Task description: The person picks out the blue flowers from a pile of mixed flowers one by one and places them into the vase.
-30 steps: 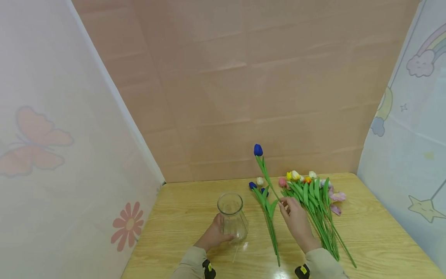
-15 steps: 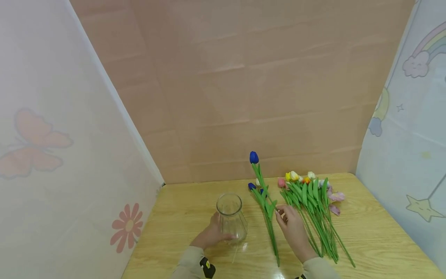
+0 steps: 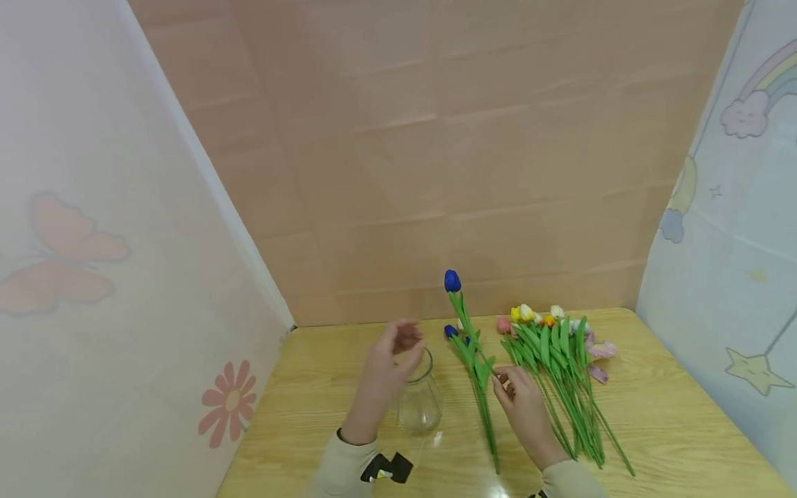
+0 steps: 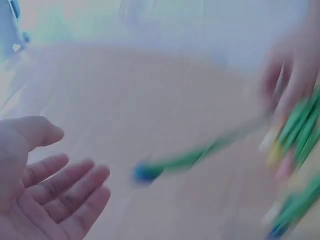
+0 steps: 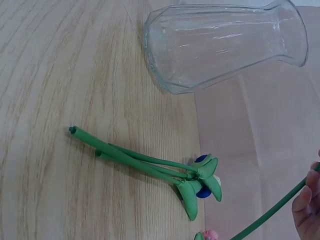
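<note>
Fingers at right [image 5: 302, 201] pinch a blue tulip [image 3: 461, 306]; left fingers [image 4: 84, 190] relaxed, thumb [image 4: 44, 132] apart.

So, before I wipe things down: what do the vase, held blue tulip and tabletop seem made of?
Vase: glossy clear glass, probably, or plastic; see-through, with bright streaks.
Held blue tulip: likely smooth plastic or foam, given its uniformly coloured stem.
Tabletop: wood or wood-look laminate; pale grain, shiny glare.

On the table [image 3: 324, 387], from left to right: vase [image 3: 420, 409], small bunch [image 3: 482, 375], large bunch [image 3: 563, 366]. Left hand [image 3: 387, 363] near the vase's rim; right hand [image 3: 524, 407] between the bunches, tulip [image 3: 467, 317] in its fingers, over the small bunch. Behind, back cloth [image 3: 436, 173]; at the sides, left cloth [image 3: 137, 311] and right cloth [image 3: 735, 290].
</note>
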Available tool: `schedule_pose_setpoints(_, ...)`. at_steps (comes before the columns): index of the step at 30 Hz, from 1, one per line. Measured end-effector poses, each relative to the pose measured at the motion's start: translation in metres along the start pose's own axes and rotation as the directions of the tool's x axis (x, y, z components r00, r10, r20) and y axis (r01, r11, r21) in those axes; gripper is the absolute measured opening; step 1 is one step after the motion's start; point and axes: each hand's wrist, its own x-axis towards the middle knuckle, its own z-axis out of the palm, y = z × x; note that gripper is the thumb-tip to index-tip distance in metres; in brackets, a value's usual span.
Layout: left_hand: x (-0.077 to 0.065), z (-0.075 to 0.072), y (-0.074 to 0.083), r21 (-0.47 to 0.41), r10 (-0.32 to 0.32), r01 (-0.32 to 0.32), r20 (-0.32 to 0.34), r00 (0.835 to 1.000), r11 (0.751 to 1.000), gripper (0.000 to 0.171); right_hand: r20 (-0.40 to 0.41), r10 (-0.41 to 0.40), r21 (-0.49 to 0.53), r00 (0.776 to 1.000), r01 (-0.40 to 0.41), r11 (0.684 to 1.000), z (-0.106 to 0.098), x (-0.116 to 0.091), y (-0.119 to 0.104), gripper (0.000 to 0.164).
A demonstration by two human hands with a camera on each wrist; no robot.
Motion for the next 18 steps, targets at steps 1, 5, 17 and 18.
schedule_pose_setpoints(1,0.000,0.011,0.001,-0.094,0.005,-0.001,0.043,0.999,0.996,0.033,-0.006,-0.014,0.005,1.000,0.014,1.000,0.000,0.000,0.000,0.025)
schedule_pose_setpoints(5,-0.003,0.055,-0.009,-0.193,-0.113,0.162,0.240,0.964,0.968,0.038,-0.018,-0.065,0.024,0.998,0.066,0.998,0.001,0.000,0.001,0.030)
schedule_pose_setpoints(17,0.018,0.112,-0.026,-0.337,-0.291,0.342,0.193,0.937,0.877,0.047,0.033,-0.073,0.021,0.997,0.072,0.997,0.002,-0.005,0.003,0.029)
schedule_pose_setpoints(18,0.019,0.112,-0.026,-0.348,-0.283,0.328,0.175,0.943,0.878,0.041,0.030,-0.079,0.018,0.996,0.078,0.997,0.003,-0.004,0.003,0.030)
